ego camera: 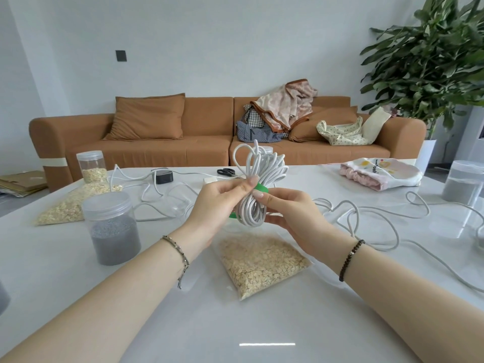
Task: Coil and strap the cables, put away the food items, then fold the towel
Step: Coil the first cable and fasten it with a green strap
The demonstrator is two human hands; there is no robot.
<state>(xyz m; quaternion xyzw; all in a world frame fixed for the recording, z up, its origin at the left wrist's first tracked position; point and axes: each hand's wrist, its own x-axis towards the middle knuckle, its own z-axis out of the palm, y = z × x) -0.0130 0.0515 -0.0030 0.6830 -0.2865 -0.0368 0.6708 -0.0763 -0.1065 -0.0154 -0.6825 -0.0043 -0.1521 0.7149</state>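
A coiled bundle of white cable (258, 176) is held upright above the white table (262, 323). My left hand (214, 208) grips the bundle's left side, thumb and forefinger pinching a green strap (260, 189) that wraps round its middle. My right hand (290, 218) holds the bundle's right side, its fingers curled round the cable just below the strap. A clear bag of oats (262, 263) lies flat under my hands. A second bag of oats (70, 203) lies at the left. A folded pale towel (379, 172) rests at the back right.
Loose white cable (366, 218) sprawls across the right of the table and another (157, 189) at the back left. A jar of grey grains (112, 229), a jar of oats (91, 166), a jar (463, 183) at the right, scissors (226, 172), a black adapter (163, 176).
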